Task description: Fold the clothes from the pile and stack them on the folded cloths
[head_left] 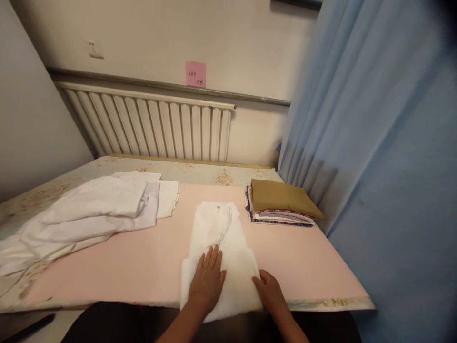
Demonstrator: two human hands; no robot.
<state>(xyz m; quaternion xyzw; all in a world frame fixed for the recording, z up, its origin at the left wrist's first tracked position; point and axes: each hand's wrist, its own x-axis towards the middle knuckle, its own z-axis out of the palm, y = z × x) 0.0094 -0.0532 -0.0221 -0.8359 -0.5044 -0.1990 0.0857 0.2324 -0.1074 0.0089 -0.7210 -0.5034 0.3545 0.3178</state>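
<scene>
A folded white garment (pixel 228 278) lies lengthwise on the pink cloth, its lower end hanging over the table's front edge. A small dark mark or fastener shows near its far end, and creases run down its middle. My left hand (pixel 207 283) rests flat on the garment, fingers stretched forward. At the garment's right edge, my right hand (pixel 270 290) has the fabric between the thumb and the curled fingers, which are partly hidden.
A loose heap of white clothes (pixel 93 205) spreads over the table's left side. On the right stands a stack of folded cloths (pixel 282 197) with a mustard-brown one on top. A blue curtain (pixel 374 143) borders the right side; a radiator (pixel 153 124) is behind the table.
</scene>
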